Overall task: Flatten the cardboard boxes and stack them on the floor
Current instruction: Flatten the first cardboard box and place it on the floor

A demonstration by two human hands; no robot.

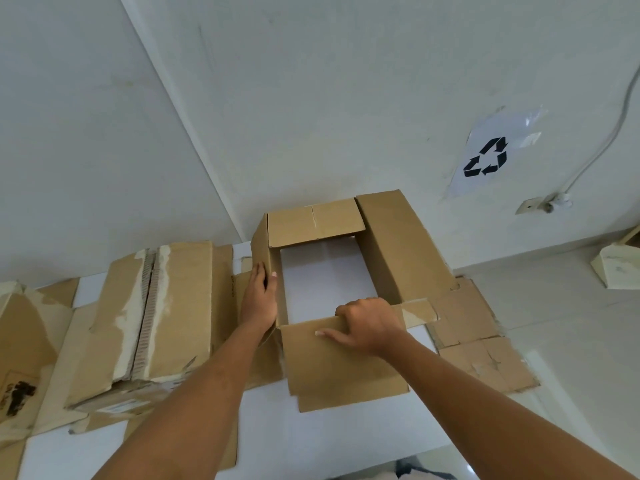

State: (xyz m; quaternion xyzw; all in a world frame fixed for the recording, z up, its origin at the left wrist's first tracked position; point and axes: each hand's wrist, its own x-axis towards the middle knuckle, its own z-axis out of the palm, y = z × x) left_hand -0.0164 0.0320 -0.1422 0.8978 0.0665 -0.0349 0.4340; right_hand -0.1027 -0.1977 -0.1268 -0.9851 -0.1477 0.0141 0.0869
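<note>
left hand (pixel 259 299): clamped on the left wall of the open-ended brown corrugated cardboard box (pixel 398 247). the fingers lie pressed together along the wall's outer face and the thumb hooks over the top edge to the inner face, so the wall is pinched between them.

right hand (pixel 370 323): clamped on the top edge of the near wall of the same box. the fingers are curled over the edge toward the inside; the thumb lies stretched out along the outer face, pointing toward the left hand.

between the two hands the box stands as a rectangular tube, and the white tiled floor (pixel 311 438) shows through its open middle. below the right hand the near brown flap (pixel 339 368) lies spread on the floor. beyond both hands the far flap tilts inward over the opening.

just outside the left hand sits a closed brown cardboard carton with torn pale tape along its top seam (pixel 173 306), resting on flat cardboard. further out on that side is a worn brown carton with a black smudged mark (pixel 20 358).

just outside the right hand, flattened brown cardboard sheets (pixel 474 341) lie on the floor, touching the box's right wall.

beyond and right of the right hand, on the white wall: a white paper sheet with a black recycling symbol (pixel 491 154), a white cable (pixel 606 133) and a wall socket (pixel 543 204). a cream angular object (pixel 616 268) sits on the floor, well apart.
</note>
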